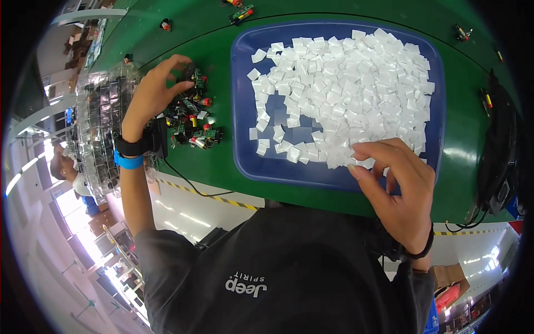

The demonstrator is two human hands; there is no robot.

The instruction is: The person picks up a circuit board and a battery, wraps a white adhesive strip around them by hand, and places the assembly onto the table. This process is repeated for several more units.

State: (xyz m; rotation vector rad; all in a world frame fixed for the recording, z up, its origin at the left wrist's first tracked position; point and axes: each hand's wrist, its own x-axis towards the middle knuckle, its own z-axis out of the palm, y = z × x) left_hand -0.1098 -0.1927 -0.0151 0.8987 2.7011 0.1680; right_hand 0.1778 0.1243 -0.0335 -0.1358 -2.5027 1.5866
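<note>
At the left, my left hand (156, 92) curls its thumb and fingers round a small circuit board with a dark round part (190, 72), at the top of a heap of circuit boards (194, 123). These green boards carry red and yellow cylindrical parts and wires. My right hand (403, 178) hovers over the near right side of a blue tray (240, 111). Its thumb and index fingertips are apart, with no piece visibly gripped. Many small white square pieces (350, 83) fill much of the tray, overlapping loosely; the tray's bottom shows at the left.
Stacked clear plastic trays (103, 122) stand left of the heap. More small assemblies (242, 15) lie on the green table (464, 139) at the far side and right. A dark bag-like item (498, 145) sits at the right edge. A black cable (189, 186) runs from my left wrist.
</note>
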